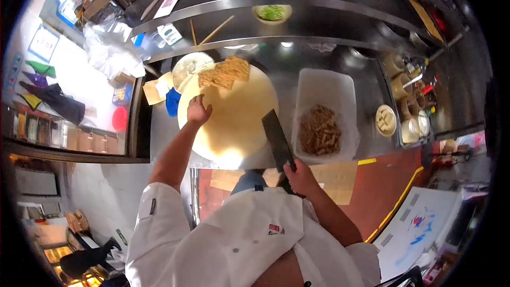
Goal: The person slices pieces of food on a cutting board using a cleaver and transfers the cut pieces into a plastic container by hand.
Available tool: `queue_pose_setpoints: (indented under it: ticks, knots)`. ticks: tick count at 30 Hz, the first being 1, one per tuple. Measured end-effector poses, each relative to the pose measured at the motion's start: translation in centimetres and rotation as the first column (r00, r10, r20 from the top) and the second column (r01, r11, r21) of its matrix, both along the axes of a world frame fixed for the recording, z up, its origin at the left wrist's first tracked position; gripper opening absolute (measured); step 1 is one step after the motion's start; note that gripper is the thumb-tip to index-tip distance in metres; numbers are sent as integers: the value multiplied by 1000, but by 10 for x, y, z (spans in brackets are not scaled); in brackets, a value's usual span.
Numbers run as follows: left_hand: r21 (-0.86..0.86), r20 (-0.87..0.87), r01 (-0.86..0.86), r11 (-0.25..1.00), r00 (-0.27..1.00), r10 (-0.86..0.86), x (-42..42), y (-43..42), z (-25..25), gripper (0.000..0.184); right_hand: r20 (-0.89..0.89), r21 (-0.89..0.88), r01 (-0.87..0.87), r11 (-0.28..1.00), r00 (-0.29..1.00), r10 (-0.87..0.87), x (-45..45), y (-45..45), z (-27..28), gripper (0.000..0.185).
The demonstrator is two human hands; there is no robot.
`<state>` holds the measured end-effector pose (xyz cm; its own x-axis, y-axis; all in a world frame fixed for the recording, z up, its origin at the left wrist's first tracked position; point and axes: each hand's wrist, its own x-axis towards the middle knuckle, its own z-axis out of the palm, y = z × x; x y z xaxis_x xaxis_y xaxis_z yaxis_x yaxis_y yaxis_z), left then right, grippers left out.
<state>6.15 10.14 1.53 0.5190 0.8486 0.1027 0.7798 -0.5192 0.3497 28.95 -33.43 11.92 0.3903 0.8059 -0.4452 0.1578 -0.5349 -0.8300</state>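
Observation:
My left hand (198, 111) is over the left part of a round yellowish cutting board (244, 119). Its fingers are apart, with nothing seen in them. My right hand (302, 177) grips the handle of a cleaver (276, 137) whose broad dark blade points up and away, by the board's right edge. Flat brown textured slabs of food (232, 72) lie at the far side of the board, beyond my left hand. To the right of the cleaver is a translucent plastic tub (325, 86) with brown cut strips of food (320, 132) inside.
A blue cloth-like item (172, 102) and a pale round container (192, 65) sit left of the board. Behind, a metal shelf (319, 18) holds a bowl of chopped greens (272, 14) and chopsticks (217, 30). At right are a small bowl (385, 120) and several seasoning containers (410, 107).

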Motion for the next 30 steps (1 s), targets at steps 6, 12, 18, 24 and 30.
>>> queue_pose_setpoints:
  ticks: [6, 12, 18, 24, 30]
  knots:
    - [63, -66, 105, 993, 993, -101, 17, 71, 20, 79, 65, -72, -19, 997, 998, 24, -29, 39, -34, 31]
    - [17, -118, 165, 986, 980, -162, 40, 118, 2, 61, 64, -83, 29, 996, 998, -24, -40, 46, -50, 30]
    - [-41, -74, 42, 998, 996, -45, -3, 41, 19, 51, 147, -260, 20, 965, 989, 19, -35, 67, -10, 35]
    - [-2, 178, 93, 996, 980, -91, -33, -80, 14, 45, 241, -179, -49, 983, 966, 92, -24, 88, 1, 32]
    - [91, 299, 311, 946, 897, -324, -38, -83, 18, 39, 362, -233, -206, 950, 888, 282, -23, 145, 25, 31]
